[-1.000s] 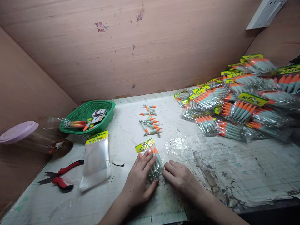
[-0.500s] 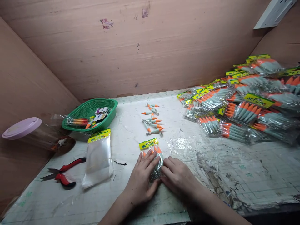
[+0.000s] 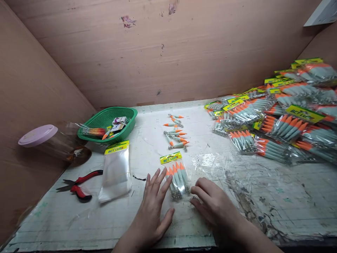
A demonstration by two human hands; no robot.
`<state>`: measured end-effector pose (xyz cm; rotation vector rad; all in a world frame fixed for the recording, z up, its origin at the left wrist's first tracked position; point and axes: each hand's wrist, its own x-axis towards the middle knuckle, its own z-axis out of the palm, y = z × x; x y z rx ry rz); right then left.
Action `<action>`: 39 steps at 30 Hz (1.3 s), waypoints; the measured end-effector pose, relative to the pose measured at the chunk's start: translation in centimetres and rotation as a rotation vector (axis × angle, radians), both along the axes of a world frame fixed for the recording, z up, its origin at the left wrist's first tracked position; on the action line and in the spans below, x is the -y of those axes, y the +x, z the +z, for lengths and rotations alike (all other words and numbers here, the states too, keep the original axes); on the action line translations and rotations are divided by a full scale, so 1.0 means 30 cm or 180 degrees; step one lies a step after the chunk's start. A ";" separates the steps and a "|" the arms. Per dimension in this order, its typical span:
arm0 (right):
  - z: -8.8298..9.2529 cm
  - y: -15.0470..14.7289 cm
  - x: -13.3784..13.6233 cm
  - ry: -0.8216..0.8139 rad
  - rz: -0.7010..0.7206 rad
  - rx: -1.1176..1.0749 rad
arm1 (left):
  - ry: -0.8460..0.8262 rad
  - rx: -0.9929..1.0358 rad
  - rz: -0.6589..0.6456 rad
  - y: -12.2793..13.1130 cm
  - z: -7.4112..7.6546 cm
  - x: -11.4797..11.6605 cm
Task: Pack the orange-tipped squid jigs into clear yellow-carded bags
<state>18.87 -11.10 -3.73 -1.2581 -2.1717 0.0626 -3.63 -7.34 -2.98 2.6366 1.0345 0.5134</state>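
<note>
A clear packet of orange-tipped, pale grey-green fishing lures lies flat in front of me, its yellow header pointing away. My left hand is open, fingers spread, with the fingertips at the packet's left edge. Just off the packet's lower right side, my right hand has its fingers curled, with a gap between thumb and forefinger; no held thing shows clearly. Beyond the packet, several loose lures lie in a rough column. A stack of transparent header bags rests to the left.
Red-handled pliers lie at the left. Behind them are a lidded clear jar on its side and a green basket holding small items. Many filled lure packets are heaped at the right. A wooden panel rises behind the table.
Both hands have drawn apart from the packet, uncovering most of its lures. My left hand has lifted off its middle. The whole view has shifted slightly, so everything appears farther right.
</note>
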 end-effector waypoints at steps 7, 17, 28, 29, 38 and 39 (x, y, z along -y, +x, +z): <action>0.000 -0.078 0.076 -0.1069 0.0596 -0.1099 | 0.0000 0.0335 -0.0160 0.004 -0.041 0.068; 0.051 -0.116 0.054 -0.2920 0.0330 -0.2603 | -0.1115 0.2321 -0.0253 0.011 -0.124 0.113; 0.073 -0.126 0.037 -0.3069 0.0622 -0.1995 | -0.0842 0.2216 -0.0107 0.011 -0.119 0.128; 0.069 -0.110 0.040 -0.3202 0.0680 -0.2213 | -0.0835 0.2139 -0.0134 0.012 -0.115 0.128; 0.079 0.073 0.066 -0.2734 -0.0367 -0.3105 | -0.0649 0.2178 -0.0175 0.020 -0.117 0.119; 0.088 0.048 0.066 -0.2791 -0.0114 -0.2635 | -0.0639 0.2168 -0.0213 0.018 -0.122 0.119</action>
